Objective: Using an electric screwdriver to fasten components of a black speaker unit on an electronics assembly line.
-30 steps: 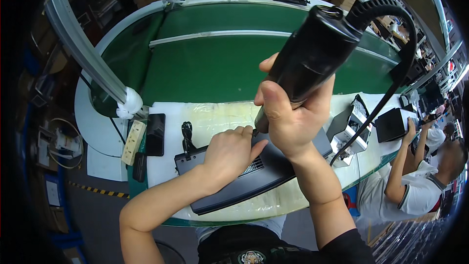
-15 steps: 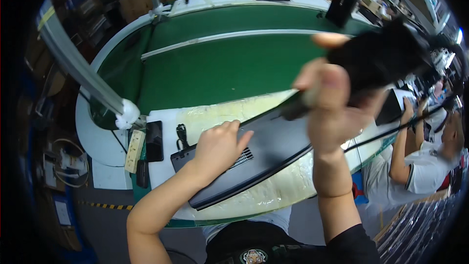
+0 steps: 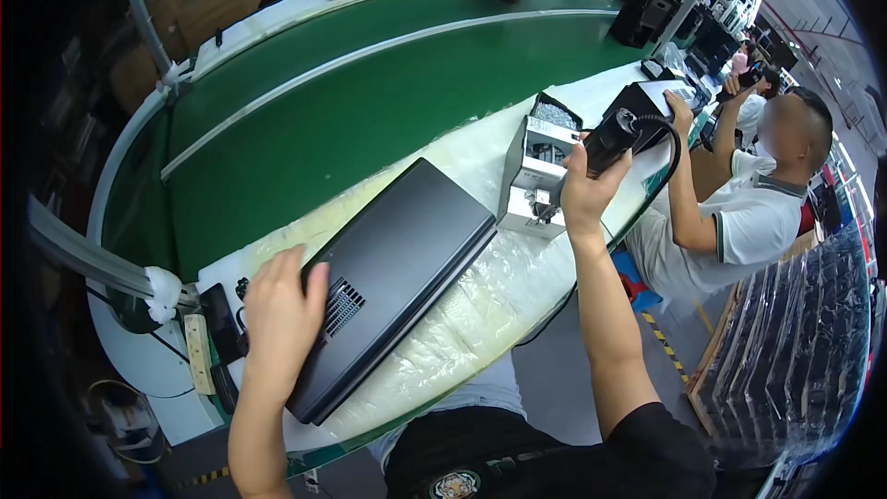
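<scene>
Black vented case (image 3: 402,240) lies slantwise on the plastic-covered bench (image 3: 462,328); the left hand (image 3: 285,310) rests loosely spread at its left end; the right hand (image 3: 591,194) grips a corded electric screwdriver (image 3: 610,140).

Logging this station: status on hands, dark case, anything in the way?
Left hand at dark case, vented end. Right hand gripping black corded tool. White box close by case's far end.
</scene>
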`<control>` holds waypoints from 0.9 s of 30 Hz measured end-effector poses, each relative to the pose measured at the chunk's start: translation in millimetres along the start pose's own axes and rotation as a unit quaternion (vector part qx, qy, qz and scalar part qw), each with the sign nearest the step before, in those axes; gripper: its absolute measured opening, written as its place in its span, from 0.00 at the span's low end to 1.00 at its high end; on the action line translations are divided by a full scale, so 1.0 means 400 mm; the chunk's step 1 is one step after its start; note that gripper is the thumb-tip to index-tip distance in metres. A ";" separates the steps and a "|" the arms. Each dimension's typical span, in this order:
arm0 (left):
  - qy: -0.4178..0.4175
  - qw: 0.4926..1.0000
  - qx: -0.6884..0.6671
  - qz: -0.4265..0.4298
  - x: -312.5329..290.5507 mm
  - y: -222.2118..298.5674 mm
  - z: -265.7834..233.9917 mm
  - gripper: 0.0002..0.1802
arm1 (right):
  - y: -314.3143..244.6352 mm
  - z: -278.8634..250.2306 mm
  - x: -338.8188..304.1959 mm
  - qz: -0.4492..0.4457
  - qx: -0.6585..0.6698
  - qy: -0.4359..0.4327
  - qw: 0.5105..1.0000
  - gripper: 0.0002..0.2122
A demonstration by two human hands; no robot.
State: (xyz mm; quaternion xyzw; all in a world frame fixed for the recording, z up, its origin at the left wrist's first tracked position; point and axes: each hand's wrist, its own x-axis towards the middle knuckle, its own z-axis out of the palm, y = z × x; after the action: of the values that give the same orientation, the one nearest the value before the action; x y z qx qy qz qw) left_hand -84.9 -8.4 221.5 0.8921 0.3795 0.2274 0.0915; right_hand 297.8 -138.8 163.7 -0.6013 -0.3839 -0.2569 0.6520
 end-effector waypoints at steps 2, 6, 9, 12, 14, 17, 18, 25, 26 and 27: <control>0.055 0.998 0.034 -0.024 -0.054 -0.036 -0.043 0.15 | -0.002 -0.002 -0.010 -0.011 -0.001 -0.004 1.000 0.26; 0.145 0.979 -0.039 -0.142 -0.204 -0.141 -0.061 0.14 | -0.158 -0.006 -0.018 0.099 0.041 -0.122 0.987 0.22; 0.137 0.926 -0.242 -0.255 -0.252 -0.149 -0.041 0.19 | -0.344 -0.018 0.036 0.187 0.137 -0.193 0.953 0.17; 0.180 0.824 -0.461 -0.275 -0.244 -0.145 0.002 0.20 | -0.508 0.061 0.057 0.087 0.395 -0.179 0.897 0.28; 0.221 0.818 -0.451 -0.281 -0.245 -0.131 0.019 0.19 | -0.644 0.143 0.041 0.062 0.408 -0.156 0.898 0.32; 0.248 0.745 -0.517 -0.340 -0.261 -0.141 0.044 0.15 | -0.768 0.259 -0.011 0.014 0.458 -0.168 0.873 0.29; 0.238 0.749 -0.508 -0.352 -0.263 -0.143 0.043 0.14 | -0.794 0.290 -0.027 0.006 0.464 -0.183 0.867 0.30; 0.241 0.775 -0.481 -0.330 -0.260 -0.145 0.042 0.12 | -0.858 0.428 -0.124 -0.027 0.459 -0.292 0.839 0.30; 0.240 0.782 -0.468 -0.333 -0.257 -0.143 0.037 0.12 | -0.868 0.440 -0.134 -0.029 0.461 -0.297 0.836 0.28; 0.249 0.781 -0.476 -0.318 -0.253 -0.141 0.034 0.11 | -0.868 0.450 -0.145 -0.023 0.461 -0.299 0.835 0.27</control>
State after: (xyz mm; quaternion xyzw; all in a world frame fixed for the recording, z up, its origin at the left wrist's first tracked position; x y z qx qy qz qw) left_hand -175.9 -41.9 156.6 0.4759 0.4945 0.5516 0.4741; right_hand -46.5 -19.7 317.2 -0.2699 -0.6480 0.1266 0.7009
